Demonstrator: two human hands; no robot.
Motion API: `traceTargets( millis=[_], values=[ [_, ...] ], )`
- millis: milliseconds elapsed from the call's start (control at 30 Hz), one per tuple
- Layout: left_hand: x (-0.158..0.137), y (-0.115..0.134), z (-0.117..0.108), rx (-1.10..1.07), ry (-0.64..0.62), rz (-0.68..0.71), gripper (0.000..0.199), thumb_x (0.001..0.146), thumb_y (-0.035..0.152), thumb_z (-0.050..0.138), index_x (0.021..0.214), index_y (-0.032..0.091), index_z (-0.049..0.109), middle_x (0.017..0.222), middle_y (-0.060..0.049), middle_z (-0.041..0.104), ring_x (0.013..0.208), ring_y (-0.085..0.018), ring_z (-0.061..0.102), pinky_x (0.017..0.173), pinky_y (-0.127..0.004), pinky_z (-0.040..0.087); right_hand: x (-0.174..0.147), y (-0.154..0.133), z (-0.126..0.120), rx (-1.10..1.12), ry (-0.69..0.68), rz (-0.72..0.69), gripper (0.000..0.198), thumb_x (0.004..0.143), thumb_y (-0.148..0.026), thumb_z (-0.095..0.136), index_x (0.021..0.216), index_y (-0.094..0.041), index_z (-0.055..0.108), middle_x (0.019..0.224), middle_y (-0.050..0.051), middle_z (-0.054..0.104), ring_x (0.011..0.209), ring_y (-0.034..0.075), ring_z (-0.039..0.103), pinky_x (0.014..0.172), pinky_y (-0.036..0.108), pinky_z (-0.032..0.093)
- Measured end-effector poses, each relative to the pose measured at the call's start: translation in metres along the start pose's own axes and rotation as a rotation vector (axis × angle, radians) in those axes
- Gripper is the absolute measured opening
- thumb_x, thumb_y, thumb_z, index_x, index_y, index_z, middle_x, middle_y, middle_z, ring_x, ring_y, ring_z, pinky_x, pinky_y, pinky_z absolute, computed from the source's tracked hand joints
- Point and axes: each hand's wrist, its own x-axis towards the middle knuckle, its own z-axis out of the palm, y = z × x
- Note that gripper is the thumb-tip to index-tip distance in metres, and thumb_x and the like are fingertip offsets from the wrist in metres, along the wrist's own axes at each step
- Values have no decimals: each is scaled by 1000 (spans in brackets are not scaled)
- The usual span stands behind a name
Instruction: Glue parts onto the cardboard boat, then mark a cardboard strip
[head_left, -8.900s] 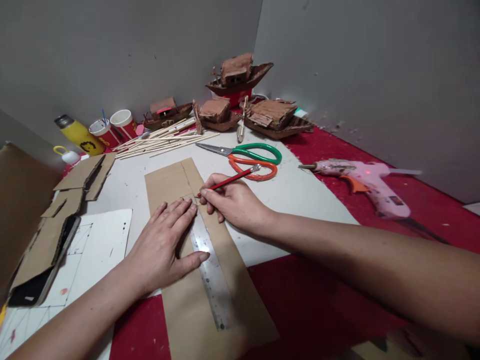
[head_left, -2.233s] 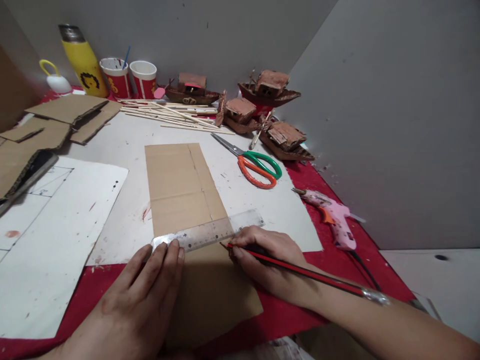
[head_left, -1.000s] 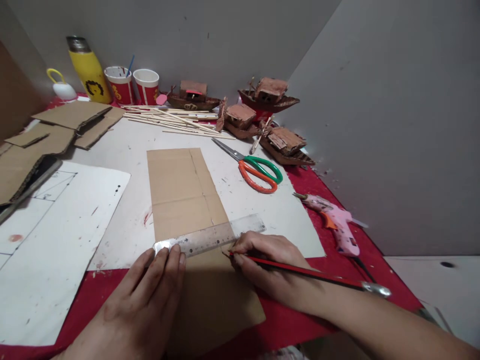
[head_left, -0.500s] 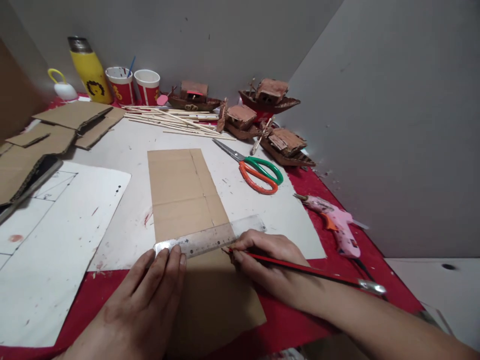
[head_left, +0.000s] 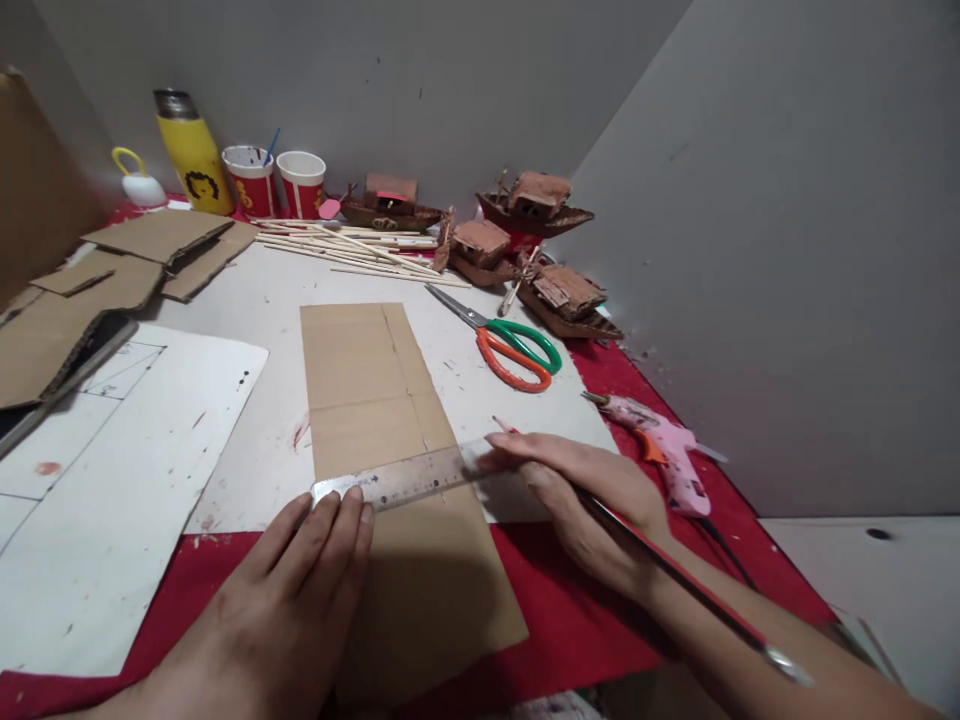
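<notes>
A long strip of brown cardboard (head_left: 367, 370) with pencil lines lies in front of me. Across it, slightly tilted, rests a clear ruler (head_left: 420, 480). The fingers of my left hand (head_left: 292, 580) lie stretched out on the ruler's left end, pressing it against the cardboard. My right hand (head_left: 592, 500) is closed round a red and black pencil (head_left: 675, 575), whose tip pokes out beyond the fingers, off the cardboard's right edge. That hand is slightly blurred and covers the ruler's right end; whether its fingertips touch the ruler I cannot tell.
Scissors (head_left: 502, 345) lie beyond my right hand, and a pink glue gun (head_left: 667, 445) to its right. Model boats (head_left: 562, 295), thin sticks (head_left: 352, 245), paper cups (head_left: 302, 185) and a yellow bottle (head_left: 193, 155) stand behind. Cardboard pieces (head_left: 112, 290) and a drawn sheet (head_left: 135, 480) are left.
My right hand has lifted the pencil tip away from the ruler's lower edge and shifted right and forward, to the ruler's right end. My left hand stays on the ruler.
</notes>
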Motion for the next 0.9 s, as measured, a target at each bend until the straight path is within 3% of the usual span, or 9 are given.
traceTargets(
  millis=[100, 233, 400, 533, 633, 767, 900],
  values=[
    [-3, -6, 4, -40, 13, 53, 94, 72, 70, 58, 142, 9, 44, 145, -16, 48, 134, -32, 40, 115, -42, 25, 5, 13, -5, -159, -142, -145, 33, 92, -27, 57, 124, -25, 60, 110, 10, 73, 104, 26, 66, 91, 44, 53],
    [-3, -15, 0, -78, 18, 126, 101, 69, 71, 60, 145, 7, 38, 143, -19, 50, 132, -34, 44, 112, -46, 31, 9, 20, -10, -247, -329, -146, 47, 87, -32, 65, 131, -22, 54, 115, 14, 68, 107, 27, 62, 90, 46, 52],
    [2, -18, -16, -118, -44, 63, 81, 78, 54, 64, 144, 13, 41, 141, -18, 51, 127, -33, 50, 105, -51, 42, 9, 21, -13, -244, -391, -174, 42, 88, -29, 63, 128, -20, 55, 111, 14, 69, 103, 26, 64, 88, 41, 53],
    [13, -28, -24, -329, 49, -156, 61, 88, 42, 58, 143, 20, 42, 144, -16, 48, 131, -31, 47, 102, -51, 45, 10, 23, -18, -269, -328, -171, 43, 87, -27, 62, 128, -16, 56, 113, 16, 68, 109, 26, 64, 87, 37, 55],
    [25, -44, -29, -692, 145, -443, 53, 93, 42, 52, 140, 18, 45, 140, -15, 52, 127, -28, 52, 104, -48, 44, 12, 28, -20, -275, -221, -150, 42, 86, -28, 62, 126, -16, 58, 113, 17, 69, 109, 27, 65, 88, 38, 55],
    [40, -66, -32, -1268, 311, -831, 54, 91, 42, 57, 133, 11, 47, 132, -20, 58, 109, -26, 65, 100, -43, 49, 15, 35, -16, -206, -75, -116, 43, 85, -29, 61, 126, -15, 59, 101, 13, 72, 92, 24, 69, 80, 37, 56],
    [48, -76, -32, -1566, 419, -1007, 37, 83, 28, 65, 113, 8, 57, 110, -20, 68, 90, -26, 72, 87, -37, 57, 20, 34, -2, -96, 26, -6, 47, 83, -32, 62, 126, -15, 60, 94, 11, 71, 78, 21, 67, 74, 35, 55]
  ],
)
